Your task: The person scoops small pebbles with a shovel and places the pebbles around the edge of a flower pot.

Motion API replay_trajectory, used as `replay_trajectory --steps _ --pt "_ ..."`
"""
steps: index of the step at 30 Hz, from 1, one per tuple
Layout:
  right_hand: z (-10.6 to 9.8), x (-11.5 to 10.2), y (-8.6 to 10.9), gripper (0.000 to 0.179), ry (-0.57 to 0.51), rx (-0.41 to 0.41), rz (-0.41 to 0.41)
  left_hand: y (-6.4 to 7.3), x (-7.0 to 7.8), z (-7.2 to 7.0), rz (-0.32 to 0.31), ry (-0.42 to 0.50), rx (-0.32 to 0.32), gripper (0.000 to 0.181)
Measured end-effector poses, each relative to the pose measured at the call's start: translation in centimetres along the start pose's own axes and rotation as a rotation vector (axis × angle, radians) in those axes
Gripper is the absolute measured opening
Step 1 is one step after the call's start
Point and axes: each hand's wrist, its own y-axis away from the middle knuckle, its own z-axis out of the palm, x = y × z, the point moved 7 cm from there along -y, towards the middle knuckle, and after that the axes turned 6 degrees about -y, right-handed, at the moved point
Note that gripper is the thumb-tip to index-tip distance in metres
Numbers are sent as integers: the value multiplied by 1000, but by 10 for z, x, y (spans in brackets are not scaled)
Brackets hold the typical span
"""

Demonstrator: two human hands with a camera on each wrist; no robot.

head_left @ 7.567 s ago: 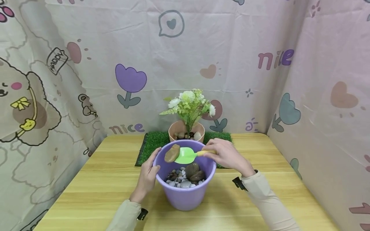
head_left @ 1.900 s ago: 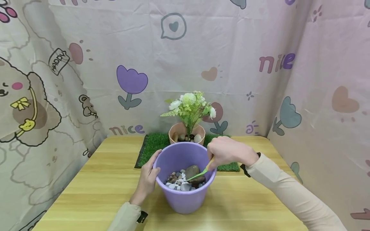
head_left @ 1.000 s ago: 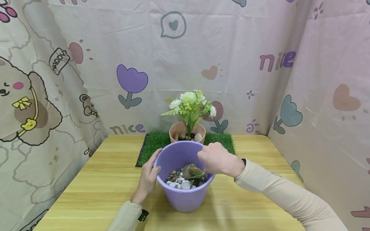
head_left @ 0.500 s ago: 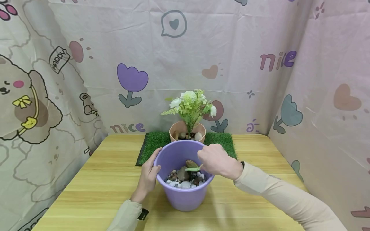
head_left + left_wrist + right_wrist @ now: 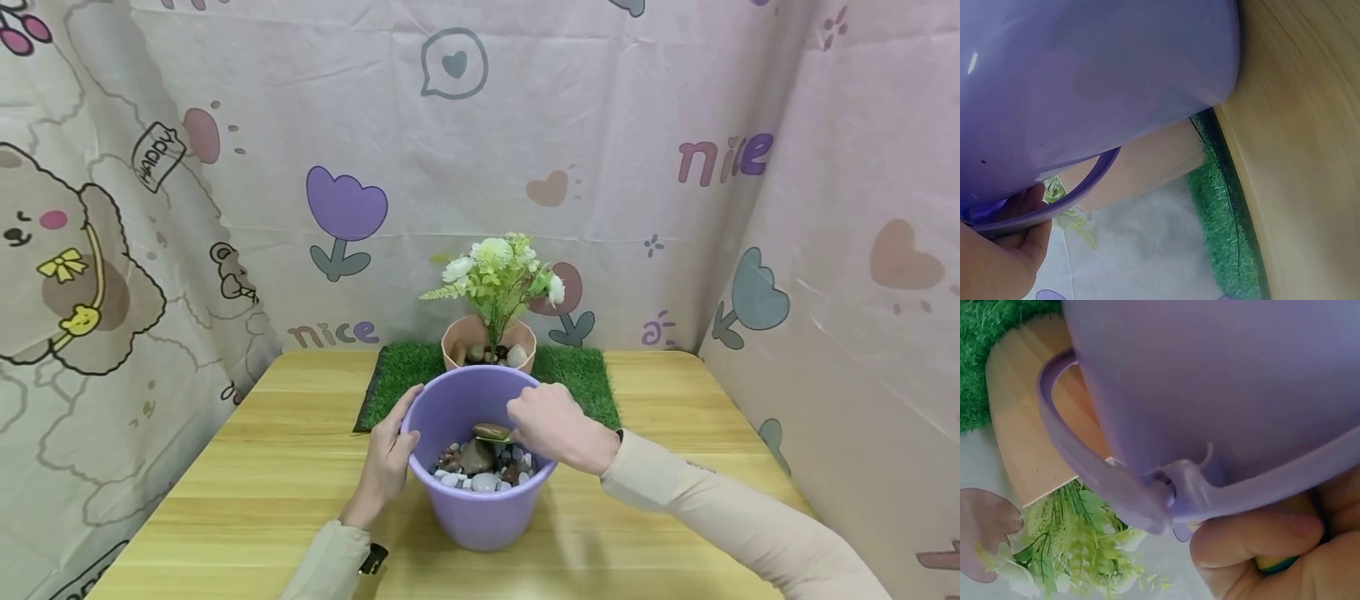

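My left hand [image 5: 387, 454] grips the rim of a purple bucket [image 5: 483, 521] on its left side; in the left wrist view its fingers [image 5: 1030, 240] curl round the rim. My right hand [image 5: 562, 427] holds a small shovel over the right rim. Its yellow handle [image 5: 1275, 562] shows between the fingers in the right wrist view. Inside the bucket, the green shovel blade [image 5: 492, 440] lies under an oval brown stone [image 5: 491, 430], just above a larger dark stone [image 5: 477, 457]. White, grey and brown pebbles [image 5: 452, 481] cover the bottom.
Right behind the bucket stands a peach pot [image 5: 452, 344] with white flowers [image 5: 492, 252] and stones in it. It rests on a green turf mat [image 5: 405, 375] on the wooden table [image 5: 247, 475]. A printed cloth [image 5: 600, 125] hangs around the back and sides.
Earlier the shovel carried a tan stone above the bucket, and a tan stone later shows in the pot. The blade then went down among the stones and now bears a brown stone.
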Motion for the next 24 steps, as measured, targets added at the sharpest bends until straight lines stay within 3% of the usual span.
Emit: replay_trajectory --steps 10,19,24 --pt "-5 12 10 43 -105 96 11 -1 2 -1 23 9 6 62" --pt "-8 31 21 20 -159 250 -73 -1 0 1 17 18 2 62" --pt "-5 44 22 17 -203 281 -75 -1 0 1 4 20 6 62"
